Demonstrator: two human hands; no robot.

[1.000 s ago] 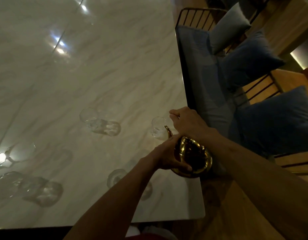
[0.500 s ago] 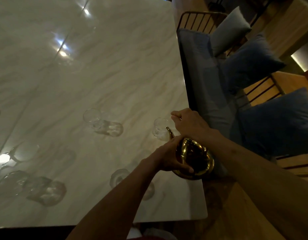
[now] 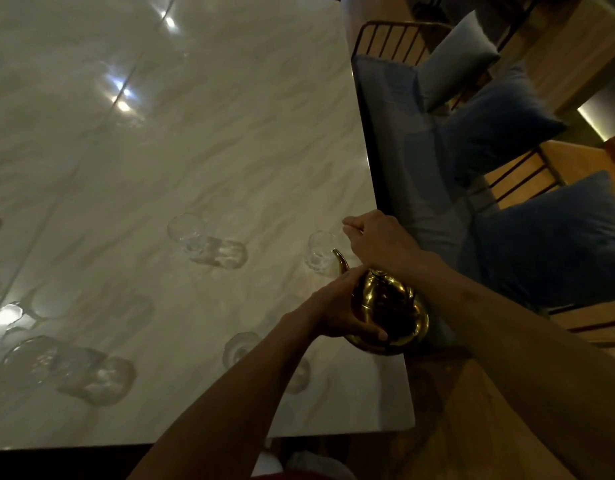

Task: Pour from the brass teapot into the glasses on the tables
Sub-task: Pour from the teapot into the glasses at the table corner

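Half the teapot (image 3: 389, 306) behind left hand (image 3: 335, 315)

A brass teapot (image 3: 385, 306) beside a glass (image 3: 318, 251)

Glasses (image 3: 209, 244) stand scattered over the near table (image 3: 230, 116).

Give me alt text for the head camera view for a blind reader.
Two hands hold a brass teapot, its spout at a clear glass near a marble table edge: the left hand cups the body, the right hand curls above it. Other glasses stand nearby.
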